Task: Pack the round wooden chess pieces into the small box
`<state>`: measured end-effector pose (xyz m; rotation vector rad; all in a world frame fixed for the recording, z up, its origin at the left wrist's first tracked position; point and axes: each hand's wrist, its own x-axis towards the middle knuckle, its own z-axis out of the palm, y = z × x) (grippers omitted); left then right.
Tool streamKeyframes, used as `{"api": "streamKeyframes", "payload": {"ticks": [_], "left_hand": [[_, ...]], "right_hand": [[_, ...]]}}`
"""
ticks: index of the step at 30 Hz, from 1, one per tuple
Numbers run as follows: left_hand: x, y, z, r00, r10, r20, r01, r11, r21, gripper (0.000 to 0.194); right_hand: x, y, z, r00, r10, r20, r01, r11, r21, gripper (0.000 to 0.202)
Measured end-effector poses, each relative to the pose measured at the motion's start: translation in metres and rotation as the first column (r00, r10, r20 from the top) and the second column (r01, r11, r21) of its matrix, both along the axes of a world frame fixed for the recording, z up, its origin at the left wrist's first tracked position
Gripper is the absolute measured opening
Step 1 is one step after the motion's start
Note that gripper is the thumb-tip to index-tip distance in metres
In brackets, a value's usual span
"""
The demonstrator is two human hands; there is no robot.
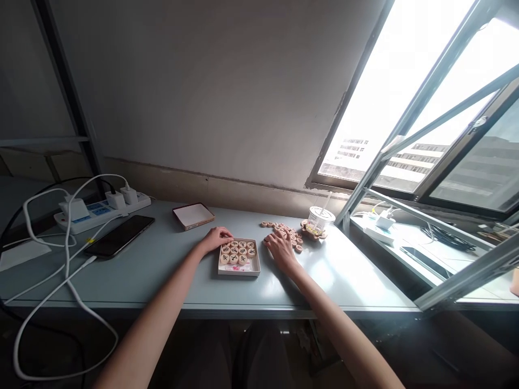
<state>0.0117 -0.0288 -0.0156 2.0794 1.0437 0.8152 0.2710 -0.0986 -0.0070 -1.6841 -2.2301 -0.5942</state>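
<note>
My left hand (pixel 216 239) is at the upper left corner of a shallow white box (pixel 254 272), its fingers curled against the edge. Inside the box lie rows of round wooden Chinese chess pieces (pixel 234 250) with dark characters, and a bit of white and red paper or plastic shows at the front. To the right of the box, my right hand (pixel 279 249) reaches over a loose cluster of more chess pieces (pixel 299 241) on the table. Its fingers are apart and bent downward; the fingertips partly cover some pieces, and no held piece can be made out.
The box lid (pixel 194 216) lies upside down at the back left. A clear lidded cup (pixel 322 216) with a straw stands on a flower-shaped coaster (pixel 314 231). A phone (pixel 121 236), white cables and a power strip (pixel 99 213) occupy the left side. A metal frame (pixel 377 156) rises at right.
</note>
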Motion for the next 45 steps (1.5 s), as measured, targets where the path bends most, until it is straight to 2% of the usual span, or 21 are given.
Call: {"api": "streamKeyframes", "payload": {"ticks": [5, 7, 10, 13, 20, 24, 27, 31, 34, 37, 41, 45], "left_hand": [[0.001, -0.003, 0.005, 1.0, 0.006, -0.026, -0.007, 1.0, -0.014, 0.032], [0.0, -0.004, 0.005, 0.999, 0.002, -0.037, -0.003, 1.0, -0.014, 0.034], [-0.001, -0.004, 0.005, 0.999, 0.004, -0.036, -0.005, 1.0, -0.018, 0.037], [-0.002, -0.004, 0.003, 1.0, -0.001, -0.031, 0.001, 1.0, -0.011, 0.037], [-0.002, -0.004, 0.004, 0.999, -0.016, -0.029, 0.016, 1.0, -0.012, 0.039], [-0.003, -0.005, 0.005, 0.999, -0.035, 0.0, 0.035, 0.998, -0.057, 0.043], [-0.003, -0.006, 0.005, 0.998, -0.053, 0.013, 0.054, 0.995, -0.081, 0.047], [-0.003, -0.004, 0.003, 0.999, -0.05, 0.019, 0.051, 0.996, -0.075, 0.047], [-0.003, -0.001, 0.0, 0.998, -0.055, 0.019, 0.056, 0.995, -0.079, 0.049], [-0.002, 0.0, -0.001, 0.998, -0.055, 0.04, 0.059, 0.993, -0.107, 0.049], [-0.001, -0.001, 0.001, 0.996, -0.058, 0.066, 0.066, 0.988, -0.138, 0.051], [0.001, -0.001, 0.003, 0.996, -0.054, 0.067, 0.065, 0.982, -0.177, 0.054]], "right_hand": [[-0.017, -0.043, 0.017, 0.973, 0.048, -0.225, -0.031, 0.996, 0.08, 0.02], [-0.028, -0.055, 0.02, 0.96, 0.098, -0.264, -0.085, 0.995, 0.059, 0.021], [-0.042, -0.063, 0.022, 0.959, 0.143, -0.243, -0.156, 0.987, -0.034, 0.018], [-0.048, -0.065, 0.021, 0.971, 0.141, -0.194, -0.161, 0.982, -0.094, 0.015], [-0.051, -0.072, 0.024, 0.978, 0.18, -0.102, -0.187, 0.98, -0.064, 0.022], [-0.043, -0.061, 0.025, 0.986, 0.082, -0.143, -0.086, 0.996, -0.024, 0.026], [-0.027, -0.035, 0.016, 0.988, -0.055, -0.147, 0.056, 0.998, 0.005, 0.03], [-0.005, 0.009, -0.002, 0.958, -0.258, -0.121, 0.249, 0.965, -0.087, 0.044], [0.002, 0.031, -0.01, 0.933, -0.337, -0.125, 0.32, 0.937, -0.139, 0.046], [-0.001, 0.031, -0.011, 0.949, -0.282, -0.138, 0.269, 0.957, -0.105, 0.032], [-0.008, 0.007, -0.007, 0.977, -0.157, -0.145, 0.151, 0.987, -0.053, 0.03], [-0.007, -0.012, -0.001, 0.992, -0.029, -0.121, 0.015, 0.993, -0.114, 0.028]]}}
